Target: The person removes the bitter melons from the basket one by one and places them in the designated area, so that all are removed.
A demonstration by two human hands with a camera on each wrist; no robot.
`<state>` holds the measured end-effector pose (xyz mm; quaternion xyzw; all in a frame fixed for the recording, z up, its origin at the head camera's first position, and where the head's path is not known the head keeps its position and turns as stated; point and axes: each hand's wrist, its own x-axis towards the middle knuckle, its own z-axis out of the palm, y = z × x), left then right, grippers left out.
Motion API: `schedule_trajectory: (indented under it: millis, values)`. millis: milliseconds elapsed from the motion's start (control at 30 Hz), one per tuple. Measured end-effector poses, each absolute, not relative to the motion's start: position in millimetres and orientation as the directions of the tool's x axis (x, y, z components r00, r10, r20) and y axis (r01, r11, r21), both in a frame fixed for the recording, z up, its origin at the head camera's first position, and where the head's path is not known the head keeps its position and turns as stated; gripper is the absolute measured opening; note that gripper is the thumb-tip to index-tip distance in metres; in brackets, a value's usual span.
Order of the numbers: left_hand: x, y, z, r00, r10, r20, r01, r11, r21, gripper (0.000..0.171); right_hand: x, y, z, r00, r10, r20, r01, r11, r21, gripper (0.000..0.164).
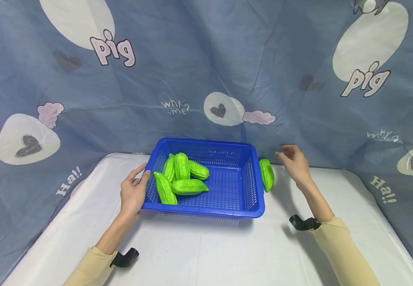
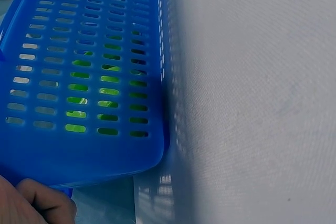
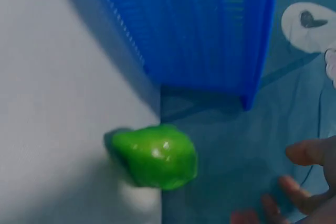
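Note:
My left hand grips the left rim of a blue plastic basket, thumb on top of the edge. Several bright green bitter melons lie in the basket's left half. In the left wrist view, green shows through the slots of the basket wall, with curled fingers at its corner. Outside the basket, one more bitter melon lies by its right wall. My right hand hovers to the right of that melon, fingers loosely bent and apart from it, as the right wrist view also shows.
A white cloth covers the table under the basket. Behind it hangs a blue-grey printed curtain, close to the basket's back rim. Each wrist bears a black strap-on device.

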<state>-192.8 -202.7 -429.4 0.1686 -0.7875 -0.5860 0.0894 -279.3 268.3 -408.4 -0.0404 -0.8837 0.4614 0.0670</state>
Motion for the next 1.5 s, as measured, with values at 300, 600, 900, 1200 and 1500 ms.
schedule_trajectory:
  millis: [300, 600, 900, 1200, 1500]
  values:
    - [-193, -204, -431, -0.93, -0.363, -0.06, -0.149, 0.222, 0.964, 0.048, -272, 248, -388, -0.993, -0.023, 0.113, -0.113, 0.388, -0.915, 0.049]
    - [-194, -203, -430, -0.928, -0.37, -0.048, -0.141, 0.227, 0.964, 0.048, -270, 215, -358, -0.963, -0.264, 0.055, -0.142, 0.323, -0.936, 0.053]
    - [-193, -204, -430, -0.931, -0.362, -0.049, -0.141, 0.233, 0.962, 0.048, -271, 177, -338, -0.911, -0.412, -0.018, -0.109, 0.283, -0.953, 0.046]
    - [-193, -205, -431, -0.931, -0.362, -0.047, -0.141, 0.239, 0.961, 0.048, -275, 140, -337, -0.837, -0.541, -0.081, -0.088, 0.279, -0.956, 0.043]
    - [-193, -204, -431, -0.927, -0.374, -0.034, -0.134, 0.246, 0.96, 0.046, -288, 112, -345, -0.736, -0.657, -0.165, -0.058, 0.305, -0.951, 0.04]
